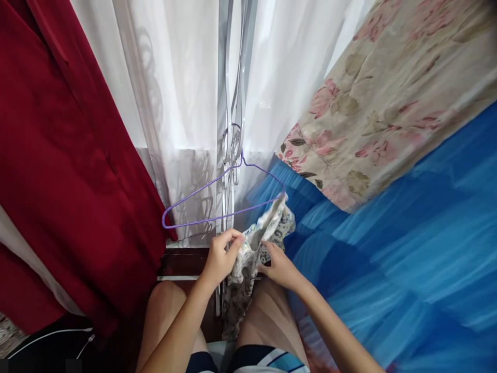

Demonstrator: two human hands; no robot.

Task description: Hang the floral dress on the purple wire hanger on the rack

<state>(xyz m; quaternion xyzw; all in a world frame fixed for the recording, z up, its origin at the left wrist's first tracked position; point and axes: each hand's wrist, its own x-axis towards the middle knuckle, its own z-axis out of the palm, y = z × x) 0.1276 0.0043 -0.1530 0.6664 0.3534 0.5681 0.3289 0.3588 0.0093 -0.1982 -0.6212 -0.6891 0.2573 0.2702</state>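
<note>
a: what are the hands doing?
b: both hold the cloth (254, 254). the left hand (220, 260) pinches its top edge with thumb and fingers. the right hand (278, 268) grips it just beside that, a bit lower. the hands are close, with a fold of cloth between them.
a: where is the cloth?
b: its top corner lies over the right end of the hanger (217, 216). the rest drops down between the knees (166, 300).
a: and the hanger?
b: it hangs by its hook on the grille (232, 114), in front of the white curtain (174, 93). it tilts, with the left end low.
a: which step is this?
b: i think the cloth is half on the hanger. only the right end has cloth and the left end is bare. i cannot tell if it is going on or coming off.
a: what does the next move need?
b: soft hands, i think. the wire is thin and hangs free. a hard tug could tip it more or slip the hook off the grille. one hand may need to hold the wire.
a: what else is near?
b: a red curtain (58, 155) on the left and a blue sheet (388, 259) on the right.
</note>
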